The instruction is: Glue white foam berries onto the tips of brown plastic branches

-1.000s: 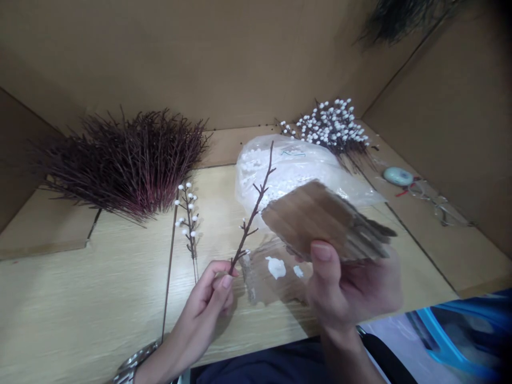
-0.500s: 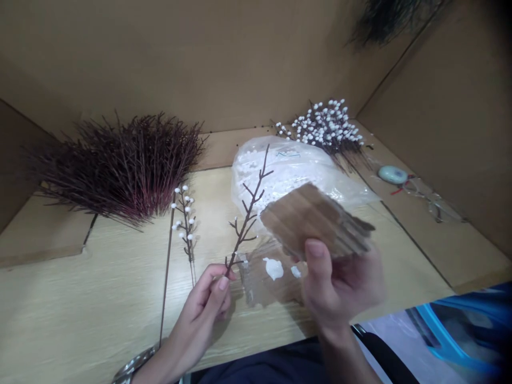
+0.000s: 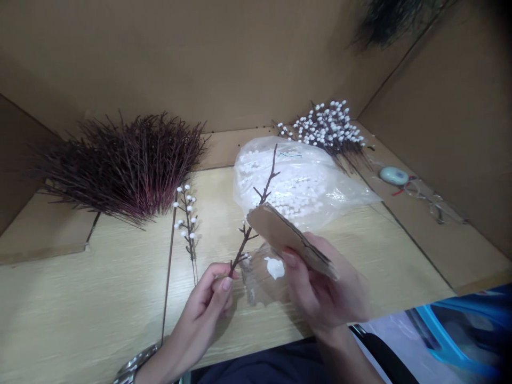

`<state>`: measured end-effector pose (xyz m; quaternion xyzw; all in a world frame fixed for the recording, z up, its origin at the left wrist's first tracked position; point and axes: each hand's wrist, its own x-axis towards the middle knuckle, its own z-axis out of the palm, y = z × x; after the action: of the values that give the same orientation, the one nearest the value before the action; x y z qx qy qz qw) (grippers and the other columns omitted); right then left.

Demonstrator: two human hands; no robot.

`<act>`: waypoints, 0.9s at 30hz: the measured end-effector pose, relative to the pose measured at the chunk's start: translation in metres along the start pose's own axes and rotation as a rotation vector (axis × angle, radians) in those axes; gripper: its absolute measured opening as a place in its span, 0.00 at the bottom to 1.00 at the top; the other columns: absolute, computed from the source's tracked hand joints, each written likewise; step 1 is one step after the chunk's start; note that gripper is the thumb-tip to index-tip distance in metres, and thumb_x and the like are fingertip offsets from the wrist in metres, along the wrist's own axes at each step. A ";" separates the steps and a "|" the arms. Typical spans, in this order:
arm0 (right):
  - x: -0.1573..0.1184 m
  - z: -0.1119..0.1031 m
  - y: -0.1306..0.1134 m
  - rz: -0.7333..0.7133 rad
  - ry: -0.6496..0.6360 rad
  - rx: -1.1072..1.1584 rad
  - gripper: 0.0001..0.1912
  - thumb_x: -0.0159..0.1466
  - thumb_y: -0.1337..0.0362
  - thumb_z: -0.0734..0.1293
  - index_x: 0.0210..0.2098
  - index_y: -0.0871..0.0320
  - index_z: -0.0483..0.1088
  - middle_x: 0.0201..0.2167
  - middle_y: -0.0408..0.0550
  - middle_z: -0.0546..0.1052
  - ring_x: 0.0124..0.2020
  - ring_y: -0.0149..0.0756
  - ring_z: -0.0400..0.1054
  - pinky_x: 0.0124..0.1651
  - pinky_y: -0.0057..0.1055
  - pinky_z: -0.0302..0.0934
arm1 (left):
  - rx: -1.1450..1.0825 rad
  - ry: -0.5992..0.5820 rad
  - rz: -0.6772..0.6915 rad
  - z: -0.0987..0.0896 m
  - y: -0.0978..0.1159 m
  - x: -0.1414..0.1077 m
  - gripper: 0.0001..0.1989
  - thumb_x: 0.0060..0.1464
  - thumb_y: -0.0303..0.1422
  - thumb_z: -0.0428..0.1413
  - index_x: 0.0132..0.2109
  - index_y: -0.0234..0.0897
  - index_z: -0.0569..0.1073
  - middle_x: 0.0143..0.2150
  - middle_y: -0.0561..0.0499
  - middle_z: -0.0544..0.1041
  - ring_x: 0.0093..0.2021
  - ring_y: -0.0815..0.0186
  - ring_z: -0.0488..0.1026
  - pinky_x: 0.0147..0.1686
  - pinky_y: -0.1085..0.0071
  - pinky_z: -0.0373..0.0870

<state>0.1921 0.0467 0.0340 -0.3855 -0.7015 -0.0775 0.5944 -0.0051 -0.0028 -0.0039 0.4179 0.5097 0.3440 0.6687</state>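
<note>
L fingers [image 3: 226,284] pinch branched brown twig [image 3: 247,234] low on stem; R fingers [image 3: 294,261] grip cardboard pc [image 3: 280,226], its end overlapping twig beyond L fingers, contact unclear. I'd watch: cardboard edge could snag side shoots, twist twig loose.

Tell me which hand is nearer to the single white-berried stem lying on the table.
Left. The left hand is just right of the stem, by its lower end; the right hand is much farther to the right.
</note>
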 end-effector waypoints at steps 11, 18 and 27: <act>0.005 0.000 -0.003 0.015 -0.014 -0.034 0.27 0.62 0.78 0.69 0.59 0.60 0.70 0.38 0.46 0.85 0.30 0.34 0.79 0.30 0.28 0.75 | -0.017 -0.009 -0.009 0.000 0.000 0.000 0.19 0.67 0.50 0.50 0.49 0.40 0.70 0.25 0.60 0.54 0.25 0.69 0.52 0.25 0.73 0.51; 0.004 -0.003 -0.002 0.081 -0.054 -0.011 0.22 0.64 0.74 0.68 0.57 0.56 0.71 0.35 0.43 0.85 0.28 0.36 0.79 0.28 0.30 0.74 | -0.031 0.000 0.005 0.000 -0.001 0.000 0.17 0.67 0.48 0.51 0.49 0.40 0.71 0.25 0.59 0.56 0.26 0.69 0.53 0.26 0.73 0.53; 0.003 0.001 -0.003 0.025 -0.008 -0.067 0.28 0.62 0.77 0.69 0.61 0.57 0.68 0.39 0.44 0.85 0.28 0.34 0.79 0.28 0.29 0.73 | -0.015 0.013 0.002 0.001 -0.001 0.000 0.20 0.65 0.51 0.52 0.48 0.39 0.71 0.25 0.59 0.56 0.25 0.70 0.54 0.25 0.73 0.52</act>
<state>0.1898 0.0465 0.0375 -0.4142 -0.6961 -0.0919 0.5791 -0.0037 -0.0035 -0.0050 0.4112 0.5112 0.3511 0.6681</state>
